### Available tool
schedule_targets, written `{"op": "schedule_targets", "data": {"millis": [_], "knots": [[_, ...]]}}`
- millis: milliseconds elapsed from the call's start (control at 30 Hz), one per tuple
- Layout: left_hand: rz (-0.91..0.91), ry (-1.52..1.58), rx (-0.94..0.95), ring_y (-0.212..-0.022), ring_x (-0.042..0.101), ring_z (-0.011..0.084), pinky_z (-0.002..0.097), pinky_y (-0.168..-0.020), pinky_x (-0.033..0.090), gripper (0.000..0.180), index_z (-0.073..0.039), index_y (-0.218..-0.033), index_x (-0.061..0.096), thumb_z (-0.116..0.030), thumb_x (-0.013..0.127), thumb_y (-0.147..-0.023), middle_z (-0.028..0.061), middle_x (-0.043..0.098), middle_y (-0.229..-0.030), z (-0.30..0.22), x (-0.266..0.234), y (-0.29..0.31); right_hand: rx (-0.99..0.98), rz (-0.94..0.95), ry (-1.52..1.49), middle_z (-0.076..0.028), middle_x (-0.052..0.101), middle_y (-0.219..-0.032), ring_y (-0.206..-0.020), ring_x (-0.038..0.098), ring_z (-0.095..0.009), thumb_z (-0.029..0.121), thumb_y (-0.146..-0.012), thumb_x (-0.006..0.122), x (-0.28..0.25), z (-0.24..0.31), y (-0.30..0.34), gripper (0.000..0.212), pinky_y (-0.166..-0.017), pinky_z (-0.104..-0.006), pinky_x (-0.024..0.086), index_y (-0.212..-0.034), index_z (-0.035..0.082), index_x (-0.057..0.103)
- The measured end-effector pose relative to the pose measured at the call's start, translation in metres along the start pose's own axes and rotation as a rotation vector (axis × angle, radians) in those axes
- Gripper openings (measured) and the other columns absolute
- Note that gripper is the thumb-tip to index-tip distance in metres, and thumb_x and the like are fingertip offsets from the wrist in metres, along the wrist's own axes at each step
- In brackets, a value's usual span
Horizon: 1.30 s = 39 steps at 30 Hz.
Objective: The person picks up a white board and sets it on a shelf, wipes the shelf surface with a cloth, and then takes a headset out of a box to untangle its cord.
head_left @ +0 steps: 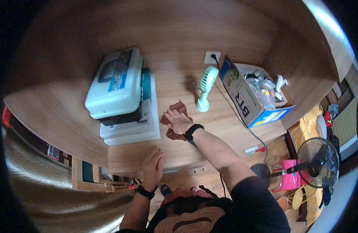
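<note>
My right hand (pixel 180 122) presses down on a crumpled brown cloth (pixel 176 107) in the middle of the wooden desk (pixel 175 151), palm toward the surface. Parts of the cloth stick out around the fingers and below the wrist. At the desk's front edge, my left hand (pixel 152 167) rests with its fingers stretched out, holding nothing. Just beyond the cloth, to the right, a mint-green handheld fan (pixel 207 87) stands upright on its base.
Left of the cloth, a pale blue plastic case (pixel 116 85) sits on white flat boxes (pixel 128 134). To the right stands an open cardboard box (pixel 241 97) of bagged items. A black cable (pixel 235 112) runs from the wall socket (pixel 212 57) over the desk edge. A standing fan (pixel 318 162) is at the right.
</note>
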<state>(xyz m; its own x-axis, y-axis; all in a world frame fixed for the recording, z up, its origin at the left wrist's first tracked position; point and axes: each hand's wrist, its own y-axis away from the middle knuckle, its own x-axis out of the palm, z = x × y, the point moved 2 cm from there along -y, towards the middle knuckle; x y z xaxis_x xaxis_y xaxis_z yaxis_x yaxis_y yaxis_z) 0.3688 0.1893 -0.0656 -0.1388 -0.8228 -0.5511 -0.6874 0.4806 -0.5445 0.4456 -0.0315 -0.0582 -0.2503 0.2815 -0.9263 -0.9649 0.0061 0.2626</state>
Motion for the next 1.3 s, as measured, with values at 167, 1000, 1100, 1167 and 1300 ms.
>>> {"op": "schedule_targets", "data": {"millis": [167,1000,1100,1167,1300], "knots": [[-0.015,-0.058,-0.033,-0.097,0.055,0.0334,0.0407,-0.085,0.043,0.015,-0.002,-0.093,0.060,-0.007,0.054,-0.080,0.0170,0.058,-0.104,0.014,-0.005,-0.017,-0.010,-0.245,0.005,-0.011,0.021,-0.142,-0.131,0.018,-0.029,0.028,-0.087,0.044,-0.011,-0.056,-0.079,0.054,-0.106,-0.0438,0.019,-0.135,0.013,0.027],[0.000,-0.099,0.158,-0.102,0.051,0.0344,0.0468,-0.095,0.036,0.015,-0.001,-0.085,0.059,-0.009,0.059,-0.072,0.0183,0.056,-0.098,0.054,0.016,0.009,0.088,-0.051,0.098,-0.008,0.009,-0.147,-0.134,0.007,-0.033,0.031,-0.085,0.039,-0.030,-0.034,-0.154,0.062,-0.106,-0.0509,0.012,-0.140,0.016,0.014],[0.011,-0.089,0.179,-0.104,0.051,0.0320,0.0453,-0.098,0.034,0.014,-0.001,-0.086,0.059,-0.009,0.056,-0.075,0.0168,0.058,-0.099,0.035,0.007,-0.008,0.016,-0.046,0.045,-0.015,0.022,-0.142,-0.132,0.015,-0.034,0.017,-0.082,0.044,-0.032,-0.007,-0.076,0.057,-0.105,-0.0490,0.017,-0.135,0.008,0.024],[0.002,-0.099,0.200,-0.105,0.052,0.0308,0.0444,-0.099,0.033,0.014,-0.002,-0.086,0.060,-0.009,0.054,-0.076,0.0158,0.059,-0.099,0.020,0.002,-0.015,-0.198,-0.047,-0.074,-0.017,0.030,-0.136,-0.126,0.026,-0.035,0.015,-0.081,0.046,-0.018,0.001,-0.031,0.051,-0.100,-0.0528,0.022,-0.129,0.006,0.031],[0.028,-0.070,0.128,-0.105,0.050,0.0340,0.0431,-0.096,0.034,0.013,0.000,-0.085,0.058,-0.008,0.049,-0.079,0.0168,0.057,-0.100,0.012,-0.008,-0.015,-0.332,0.042,0.118,-0.012,0.019,-0.143,-0.134,0.011,-0.029,0.018,-0.085,0.045,0.021,0.012,0.077,0.057,-0.109,-0.0450,0.009,-0.138,0.013,0.022]]}}
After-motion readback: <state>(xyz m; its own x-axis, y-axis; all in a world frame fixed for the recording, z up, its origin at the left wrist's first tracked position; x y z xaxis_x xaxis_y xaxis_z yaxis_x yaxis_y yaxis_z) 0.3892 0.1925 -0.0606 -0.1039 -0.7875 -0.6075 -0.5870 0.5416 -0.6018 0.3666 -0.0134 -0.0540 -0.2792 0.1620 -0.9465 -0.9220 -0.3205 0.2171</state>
